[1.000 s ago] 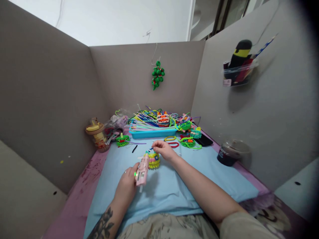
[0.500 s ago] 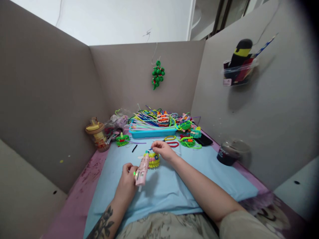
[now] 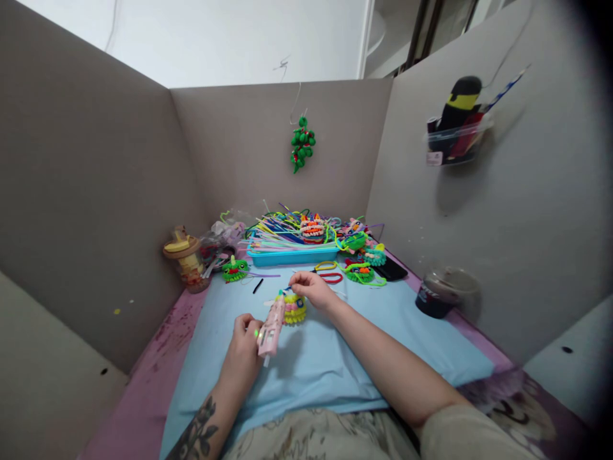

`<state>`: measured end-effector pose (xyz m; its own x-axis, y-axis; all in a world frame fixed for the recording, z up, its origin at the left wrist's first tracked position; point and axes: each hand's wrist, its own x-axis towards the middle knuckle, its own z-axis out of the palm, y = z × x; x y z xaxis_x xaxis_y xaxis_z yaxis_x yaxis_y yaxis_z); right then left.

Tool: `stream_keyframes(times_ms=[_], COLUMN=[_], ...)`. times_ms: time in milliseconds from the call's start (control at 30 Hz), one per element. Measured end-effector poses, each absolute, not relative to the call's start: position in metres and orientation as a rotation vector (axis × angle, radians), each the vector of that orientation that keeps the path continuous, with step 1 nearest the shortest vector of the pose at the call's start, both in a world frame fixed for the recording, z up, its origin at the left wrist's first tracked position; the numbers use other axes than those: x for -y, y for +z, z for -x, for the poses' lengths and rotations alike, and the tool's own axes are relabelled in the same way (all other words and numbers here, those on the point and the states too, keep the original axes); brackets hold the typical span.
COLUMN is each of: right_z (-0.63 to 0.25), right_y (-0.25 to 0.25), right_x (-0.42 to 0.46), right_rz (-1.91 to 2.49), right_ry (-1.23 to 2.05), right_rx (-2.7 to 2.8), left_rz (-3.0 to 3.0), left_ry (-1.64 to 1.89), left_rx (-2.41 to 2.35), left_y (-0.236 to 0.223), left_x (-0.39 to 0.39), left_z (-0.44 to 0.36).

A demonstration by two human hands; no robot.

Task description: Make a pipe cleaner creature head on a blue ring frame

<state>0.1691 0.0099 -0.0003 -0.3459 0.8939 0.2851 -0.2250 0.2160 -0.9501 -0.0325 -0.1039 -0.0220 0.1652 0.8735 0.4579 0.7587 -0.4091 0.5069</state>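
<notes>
My left hand (image 3: pixel 245 342) is wrapped round the handle of a pink hot glue gun (image 3: pixel 271 332), its teal nozzle pointing away from me and a green light glowing on its side. At the nozzle, my right hand (image 3: pixel 309 289) pinches a small dark blue piece (image 3: pixel 288 289), too small to make out fully. Just beyond the gun and under the right fingers is a yellow and pink fuzzy pipe-cleaner figure (image 3: pixel 295 309), resting on the light blue cloth (image 3: pixel 220 370). The gun hides part of its left side.
Behind stands a blue tray (image 3: pixel 294 257) full of pipe cleaners. Scissors (image 3: pixel 330 277), a green pipe-cleaner figure (image 3: pixel 235 271), a black stick (image 3: pixel 258 286) and a phone (image 3: pixel 391 269) lie around. Cups stand left (image 3: pixel 186 259) and right (image 3: pixel 433 294); grey panels enclose three sides.
Both hands keep nearly the same pose, the glue gun nozzle still by the blue piece. The whole view has shifted very slightly.
</notes>
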Motion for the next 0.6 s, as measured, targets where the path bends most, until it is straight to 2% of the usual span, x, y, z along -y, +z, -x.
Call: stream_keyframes(times_ms=[600], right_z=[-0.1690], right_y=[-0.0020], right_x=[-0.0105], right_rz=[0.669], right_ry=[1.378], right_rx=[1.435], left_rz=[-2.280], left_ry=[1.025], left_rx=[-1.636], left_y=[-0.0217], left_x=[0.1045], left_z=[0.0334])
